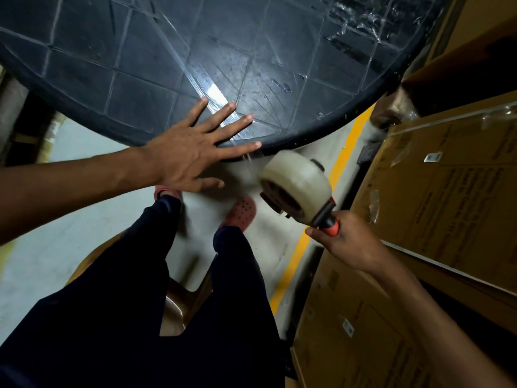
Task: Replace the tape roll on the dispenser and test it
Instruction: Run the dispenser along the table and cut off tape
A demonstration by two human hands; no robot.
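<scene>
A full, cloudy-clear tape roll (296, 183) sits on the dispenser (321, 212), whose orange-black handle the right hand (345, 242) grips just below the dark round worktop (140, 65). The left hand (190, 152) lies flat, fingers spread, on its rim. Cardboard boxes (447, 197) stand behind the right hand. Any drawn tape strip is blurred.

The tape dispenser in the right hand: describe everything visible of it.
The handheld tape dispenser with its black-and-orange grip carries a full, wide roll of clear packing tape on a dark hub. The right hand clasps the grip, holding it in the air, tilted, roll end up and left, just below the round black table's rim. A blurred film of tape seems to run from the roll to that rim. The cutting blade cannot be made out.
</scene>
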